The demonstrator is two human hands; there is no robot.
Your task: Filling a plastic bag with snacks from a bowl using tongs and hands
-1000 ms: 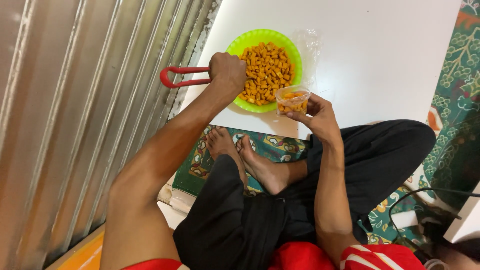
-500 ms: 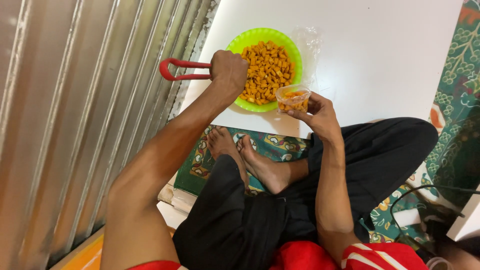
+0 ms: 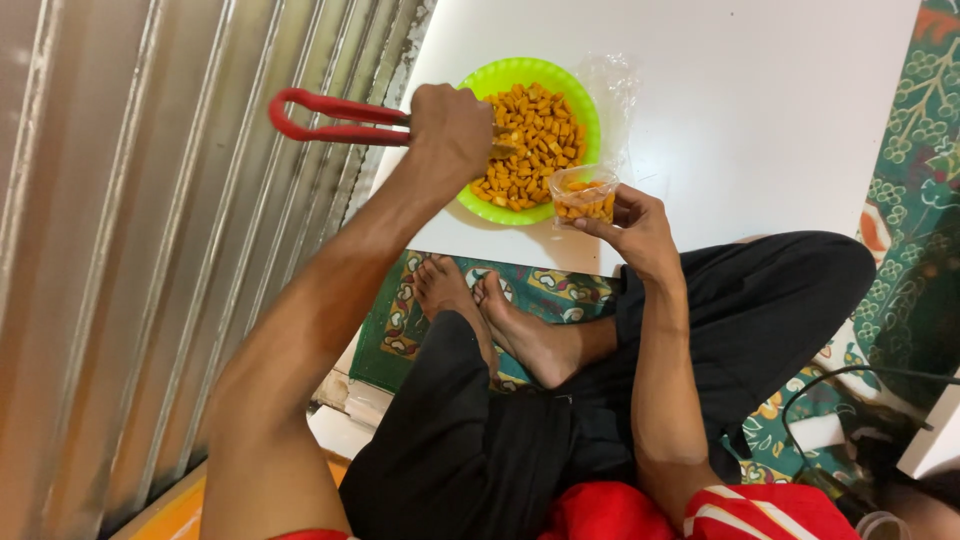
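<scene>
Left hand: fist clamped on red tongs; tips over orange snack pieces in green bowl, possibly gripping one.
Right hand: fingers pinching small clear bag.

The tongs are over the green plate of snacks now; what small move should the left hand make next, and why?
Probably swing the tongs over to the small bag and open the grip there. The left hand holds them with the tips at the orange snacks on the green plate, and the right hand holds the bag open beside the plate.
</scene>
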